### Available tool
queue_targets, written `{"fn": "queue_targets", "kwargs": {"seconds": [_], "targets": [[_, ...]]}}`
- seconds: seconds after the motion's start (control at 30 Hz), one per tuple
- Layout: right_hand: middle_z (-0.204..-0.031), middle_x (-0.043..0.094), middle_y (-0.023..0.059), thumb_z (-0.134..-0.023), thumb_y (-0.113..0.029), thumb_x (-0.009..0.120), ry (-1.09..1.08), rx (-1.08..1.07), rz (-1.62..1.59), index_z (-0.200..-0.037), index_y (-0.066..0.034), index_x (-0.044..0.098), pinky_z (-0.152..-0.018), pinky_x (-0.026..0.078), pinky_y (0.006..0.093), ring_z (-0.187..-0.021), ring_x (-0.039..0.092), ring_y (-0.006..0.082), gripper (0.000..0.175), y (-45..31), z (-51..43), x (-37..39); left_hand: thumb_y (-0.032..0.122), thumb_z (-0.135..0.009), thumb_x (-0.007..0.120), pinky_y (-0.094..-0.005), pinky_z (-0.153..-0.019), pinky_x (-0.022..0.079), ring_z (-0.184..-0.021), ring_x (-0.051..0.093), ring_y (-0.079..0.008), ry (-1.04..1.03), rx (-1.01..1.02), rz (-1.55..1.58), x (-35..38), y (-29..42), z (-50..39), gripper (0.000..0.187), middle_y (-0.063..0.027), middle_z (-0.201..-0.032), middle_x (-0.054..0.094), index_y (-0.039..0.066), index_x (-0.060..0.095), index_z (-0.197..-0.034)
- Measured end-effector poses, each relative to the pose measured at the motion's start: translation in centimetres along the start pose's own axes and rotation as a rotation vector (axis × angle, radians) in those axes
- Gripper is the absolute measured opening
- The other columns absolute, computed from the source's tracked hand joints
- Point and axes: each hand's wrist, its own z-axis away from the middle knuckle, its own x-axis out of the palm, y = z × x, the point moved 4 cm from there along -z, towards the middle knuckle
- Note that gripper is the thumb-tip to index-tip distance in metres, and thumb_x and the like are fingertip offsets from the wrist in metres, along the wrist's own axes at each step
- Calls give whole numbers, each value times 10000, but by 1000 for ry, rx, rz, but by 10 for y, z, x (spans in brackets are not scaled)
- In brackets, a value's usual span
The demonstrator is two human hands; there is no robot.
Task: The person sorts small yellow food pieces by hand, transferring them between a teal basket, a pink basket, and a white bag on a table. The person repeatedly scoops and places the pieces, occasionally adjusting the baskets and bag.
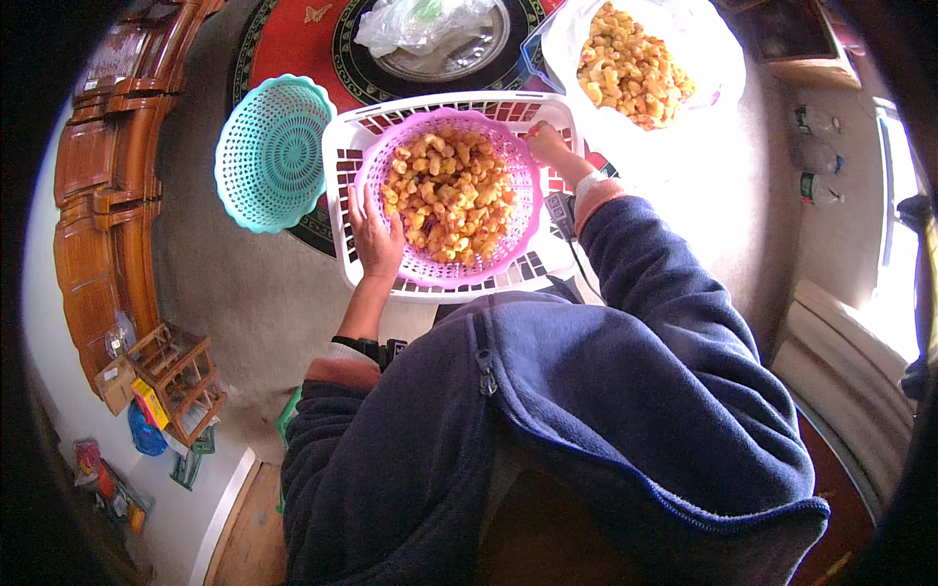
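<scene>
A round pink plastic basket [419,272] with a scalloped rim and perforated wall holds a heap of golden-brown pieces that look like fried dough [447,201]. It sits inside a white rectangular slatted plastic basket [506,287]. My left hand [377,245] grips the pink rim at the left, its thumb toward the inside. At the upper right, my right hand [548,146] has its fingers curled at the same rim; its fingertips are partly hidden. The underside of the pink basket cannot be seen.
A turquoise perforated basket [282,157] stands left of the white one. At the upper right, a white plastic bag [714,62] lines a blue-edged container with more golden pieces [630,73]. Behind lies a metal tray [480,55] with clear plastic [410,26]. A cable [584,267] runs by my right forearm.
</scene>
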Motion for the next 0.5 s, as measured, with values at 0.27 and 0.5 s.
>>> {"fn": "queue_targets", "kwargs": {"seconds": [0.27,0.5], "targets": [[-935,592,208,-802,-154,589,422,-478,31,-1020,-32,512,-776,483,440,-933,578,362,261,-90,110,-71,78,-765,613,-446,-1089,251,-1312,289,-391,-33,116,26,11,19,-14,656,-251,-1408,283,10,344,-1360],[-880,598,68,-855,-59,601,643,-919,-352,-1154,-65,457,-511,541,247,-736,618,131,332,-95,141,-147,89,-790,624,-441,-988,377,-1162,460,-362,-156,163,148,37,24,-20,442,-211,-1234,486,17,498,-1207]]}}
